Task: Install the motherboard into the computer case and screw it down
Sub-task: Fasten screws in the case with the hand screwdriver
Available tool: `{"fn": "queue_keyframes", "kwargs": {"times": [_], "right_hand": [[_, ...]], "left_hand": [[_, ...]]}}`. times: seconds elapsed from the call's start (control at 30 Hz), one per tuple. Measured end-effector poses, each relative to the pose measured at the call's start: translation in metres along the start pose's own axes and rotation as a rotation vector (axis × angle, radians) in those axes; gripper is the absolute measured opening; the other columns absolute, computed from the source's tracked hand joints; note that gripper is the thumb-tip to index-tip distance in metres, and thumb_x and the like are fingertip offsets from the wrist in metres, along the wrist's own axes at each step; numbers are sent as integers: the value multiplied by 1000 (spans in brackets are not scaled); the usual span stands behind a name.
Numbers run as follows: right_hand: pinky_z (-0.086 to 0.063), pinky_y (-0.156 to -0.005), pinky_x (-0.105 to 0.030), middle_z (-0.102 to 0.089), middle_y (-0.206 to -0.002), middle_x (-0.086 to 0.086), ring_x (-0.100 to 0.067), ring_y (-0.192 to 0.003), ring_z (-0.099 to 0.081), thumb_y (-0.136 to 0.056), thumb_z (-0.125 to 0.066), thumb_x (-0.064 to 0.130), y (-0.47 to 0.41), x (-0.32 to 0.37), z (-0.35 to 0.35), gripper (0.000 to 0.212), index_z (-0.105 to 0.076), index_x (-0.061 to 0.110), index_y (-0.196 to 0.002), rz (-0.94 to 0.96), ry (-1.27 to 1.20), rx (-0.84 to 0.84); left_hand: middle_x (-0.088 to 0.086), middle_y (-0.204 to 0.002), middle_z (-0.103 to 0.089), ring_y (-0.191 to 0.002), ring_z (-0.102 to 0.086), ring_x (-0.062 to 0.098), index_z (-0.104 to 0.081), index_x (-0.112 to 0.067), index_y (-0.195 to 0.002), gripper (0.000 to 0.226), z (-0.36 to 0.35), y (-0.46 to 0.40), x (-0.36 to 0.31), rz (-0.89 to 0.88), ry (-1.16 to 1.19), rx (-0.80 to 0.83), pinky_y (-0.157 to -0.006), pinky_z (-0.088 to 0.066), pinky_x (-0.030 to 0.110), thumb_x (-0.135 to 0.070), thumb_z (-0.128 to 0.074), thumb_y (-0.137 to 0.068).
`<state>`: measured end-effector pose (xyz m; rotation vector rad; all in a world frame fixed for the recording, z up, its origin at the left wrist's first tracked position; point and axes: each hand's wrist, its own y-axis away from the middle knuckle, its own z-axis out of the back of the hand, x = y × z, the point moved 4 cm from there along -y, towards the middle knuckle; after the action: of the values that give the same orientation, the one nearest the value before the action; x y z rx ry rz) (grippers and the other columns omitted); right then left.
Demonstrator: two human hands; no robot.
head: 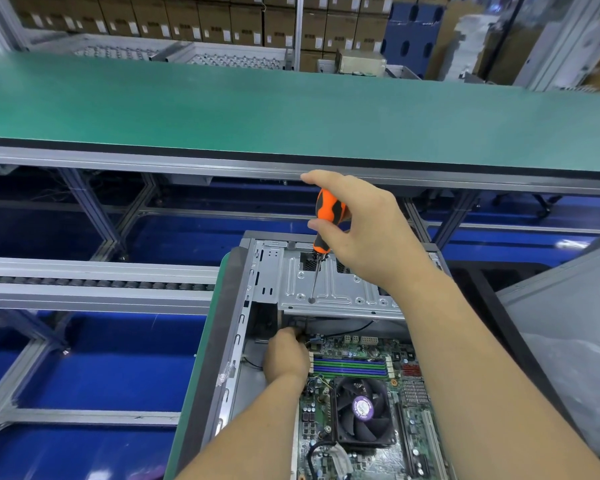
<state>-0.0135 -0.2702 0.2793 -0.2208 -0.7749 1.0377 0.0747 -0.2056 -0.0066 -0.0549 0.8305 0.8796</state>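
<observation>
**Motherboard seated in case; driver raised, far corner under attention**

Head view. The motherboard [361, 403] lies flat inside the open computer case [243, 306], which rests on the tabletop [201, 375]. The right hand [357, 230] is clamped round the orange-and-black handle of the screwdriver [321, 244], whose tip rests on the metal drive bracket [340, 289], clear of the board. The left hand [286, 355] sits at the board's far-left corner, fingers curled; whether they pinch a screw cannot be told.

Assessment: the board is light, rigid and fragile, with exposed components. It should be handled by its bare edges or steadied near the cooler fan [362, 410], never by pressing on chips or memory slots. Screws are small and easily dropped; the driver tip could gouge traces if it slips.
</observation>
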Motion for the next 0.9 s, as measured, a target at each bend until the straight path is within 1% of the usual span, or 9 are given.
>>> {"fn": "queue_keyframes", "kwargs": {"times": [0.13,0.33,0.47,0.57,0.7,0.8,0.9], "right_hand": [[-47,-88,-27,-60,-93,2,-18,-86,-55,-91,-74,13,-2,0,4,52,-57,22,-140,12,30,-27],[-49,-89,-27,-63,-97,1,-16,-89,-56,-92,-73,14,-1,-3,1,53,-56,25,-141,-12,21,-13],[-51,-89,-32,-64,-97,-1,-19,-88,-57,-92,-73,14,0,-3,2,52,-57,25,-140,-6,25,-33],[-52,-89,-35,-64,-96,0,-20,-88,-57,-91,-73,14,-1,-4,3,52,-57,24,-139,-4,25,-38],[-51,-92,-33,-60,-98,8,-14,-91,-54,-92,-73,14,0,-4,1,52,-57,24,-140,-4,26,-34],[-51,-92,-33,-64,-100,3,-16,-91,-57,-92,-74,15,0,-4,1,52,-57,25,-140,-8,24,-33],[-49,-90,-28,-64,-98,2,-16,-89,-55,-90,-77,21,0,-4,2,51,-59,25,-137,-11,37,-39]], "left_hand": [[8,-101,-74,-82,-65,29,-69,-19,-119,33,1,1,0,2,4,-2,-69,-54,33,-7,-50,-95],[8,-98,-73,-80,-63,30,-70,-17,-111,27,1,1,-1,9,5,4,-69,-51,32,-8,-50,-95],[7,-100,-73,-83,-64,30,-70,-17,-110,26,2,2,-2,11,6,7,-73,-54,33,-8,-51,-95],[8,-98,-72,-81,-62,29,-70,-15,-109,24,2,2,-2,12,5,3,-72,-53,33,-8,-51,-95],[7,-98,-72,-78,-60,27,-69,-17,-110,24,2,3,-2,11,-8,-2,-68,-48,30,-9,-51,-96],[7,-99,-73,-82,-63,29,-70,-17,-109,24,3,3,-2,17,-4,-1,-70,-52,32,-9,-51,-95],[8,-100,-73,-84,-65,30,-70,-17,-112,27,2,2,-2,10,-3,2,-71,-52,32,-8,-51,-95]]}}
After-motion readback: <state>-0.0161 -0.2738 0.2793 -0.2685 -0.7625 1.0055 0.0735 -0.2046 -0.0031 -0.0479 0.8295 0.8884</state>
